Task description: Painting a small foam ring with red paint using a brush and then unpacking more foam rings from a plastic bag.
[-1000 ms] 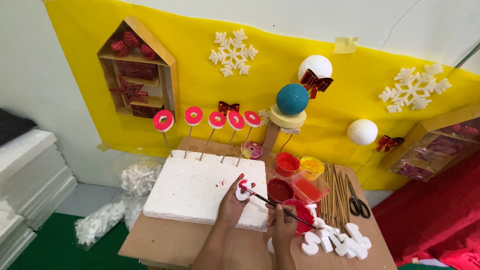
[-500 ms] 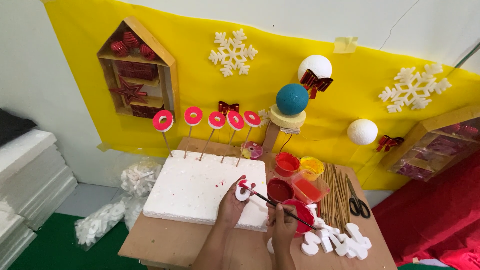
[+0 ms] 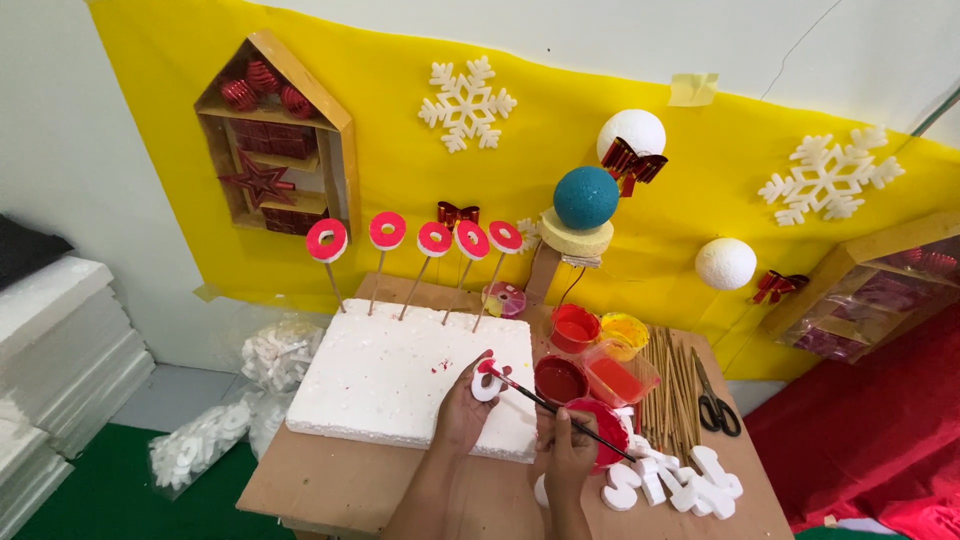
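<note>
My left hand [image 3: 462, 408] holds a small white foam ring [image 3: 488, 383] over the near right part of a white foam slab [image 3: 390, 380]. Part of the ring is painted red. My right hand [image 3: 566, 458] grips a thin paintbrush [image 3: 545, 405], and its red tip touches the ring. Several red-painted foam rings on wooden sticks [image 3: 435, 240] stand in a row along the slab's far edge. Open pots of red paint [image 3: 560, 378] sit just right of my hands.
A cardboard tabletop [image 3: 330, 485] carries a bundle of wooden skewers [image 3: 670, 385], black scissors [image 3: 715, 408], a yellow paint pot [image 3: 625, 330] and loose white foam shapes [image 3: 675, 482]. A blue ball [image 3: 585, 197] on a stand rises behind. Bags of foam pieces [image 3: 275, 355] lie at left.
My left hand with the ring has shifted slightly; the brush tip stays on the ring. Little else differs.
</note>
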